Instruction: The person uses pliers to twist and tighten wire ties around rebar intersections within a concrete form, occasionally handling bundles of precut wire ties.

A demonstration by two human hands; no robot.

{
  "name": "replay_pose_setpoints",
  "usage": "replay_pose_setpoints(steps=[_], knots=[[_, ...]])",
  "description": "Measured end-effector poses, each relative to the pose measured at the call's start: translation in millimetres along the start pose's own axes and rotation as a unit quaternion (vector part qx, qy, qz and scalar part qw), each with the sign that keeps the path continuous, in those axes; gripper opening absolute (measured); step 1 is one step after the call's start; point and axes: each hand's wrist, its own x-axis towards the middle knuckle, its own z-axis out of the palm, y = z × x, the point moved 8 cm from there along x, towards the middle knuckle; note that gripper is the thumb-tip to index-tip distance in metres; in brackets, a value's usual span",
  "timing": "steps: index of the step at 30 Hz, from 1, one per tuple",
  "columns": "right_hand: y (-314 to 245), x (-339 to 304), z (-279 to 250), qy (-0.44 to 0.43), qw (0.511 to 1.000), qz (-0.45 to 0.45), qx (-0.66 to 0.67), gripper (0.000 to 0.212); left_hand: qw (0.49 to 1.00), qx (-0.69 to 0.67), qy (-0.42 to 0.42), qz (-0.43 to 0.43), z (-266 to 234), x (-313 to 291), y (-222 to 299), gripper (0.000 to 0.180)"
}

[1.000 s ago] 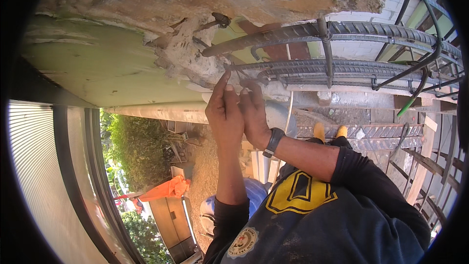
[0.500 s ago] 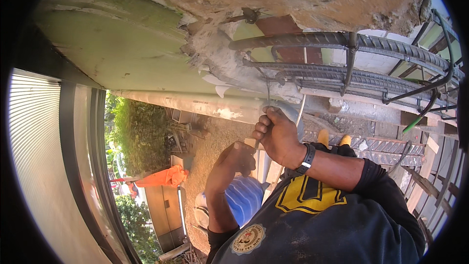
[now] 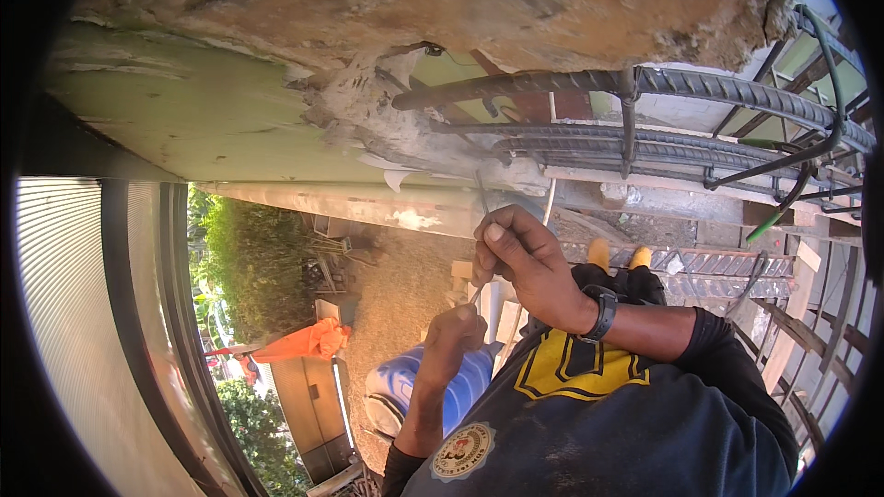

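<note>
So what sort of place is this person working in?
Probably a building site, perhaps a renovation: a cage of steel reinforcing bars runs bare beside rough, broken concrete at the edge of a green wall, with wooden planks at lower right.

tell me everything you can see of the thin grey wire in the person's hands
The thin grey wire looks like slender metal. One stretch rises, slightly tilted, from the bare right hand toward the broken, pale concrete edge; its upper end is too small to make out. A short stretch slants down from there to the bare left hand. Both hands pinch it. The right hand hides the middle, so whether it is one unbroken length cannot be told.
</note>
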Motion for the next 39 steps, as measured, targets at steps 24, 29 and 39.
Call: replay_pose_setpoints(steps=[24,29,39], knots=[[-28,-18,-29,0.058,0.931,-0.087,-0.351,0.017,0.974,-0.033,0.044,0.219,26,59,74,0.039],[-25,-16,-33,0.067,0.933,-0.059,-0.349,0.018,0.960,0.022,0.124,0.250,22,70,73,0.018],[-19,-18,-26,0.076,0.957,-0.007,-0.278,0.025,0.913,0.061,0.260,0.307,8,65,94,0.014]])
